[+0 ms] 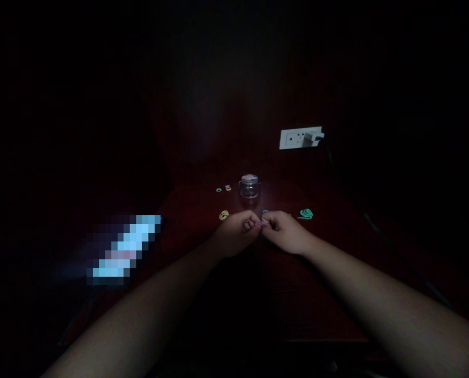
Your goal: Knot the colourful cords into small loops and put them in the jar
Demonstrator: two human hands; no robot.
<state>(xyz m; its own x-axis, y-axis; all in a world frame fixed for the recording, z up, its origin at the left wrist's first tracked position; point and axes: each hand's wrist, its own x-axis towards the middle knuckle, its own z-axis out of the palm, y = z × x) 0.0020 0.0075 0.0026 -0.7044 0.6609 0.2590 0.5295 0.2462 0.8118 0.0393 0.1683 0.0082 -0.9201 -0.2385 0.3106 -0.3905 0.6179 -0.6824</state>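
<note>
The left hand and right hand pinch a thin purple band, each with a narrow grip, over the counter. A yellow bunch and a green bunch lie on it, one near each hand. Behind, the clear jar has its lid on, and a little green ring lies outside it.

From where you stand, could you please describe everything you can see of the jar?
The jar is small, squat and clear, perhaps glass or plastic, with a pale, patterned top. It stands upright on the dark reddish table, beyond both hands, and neither touches it. No contents can be made out in this dim light.
</note>
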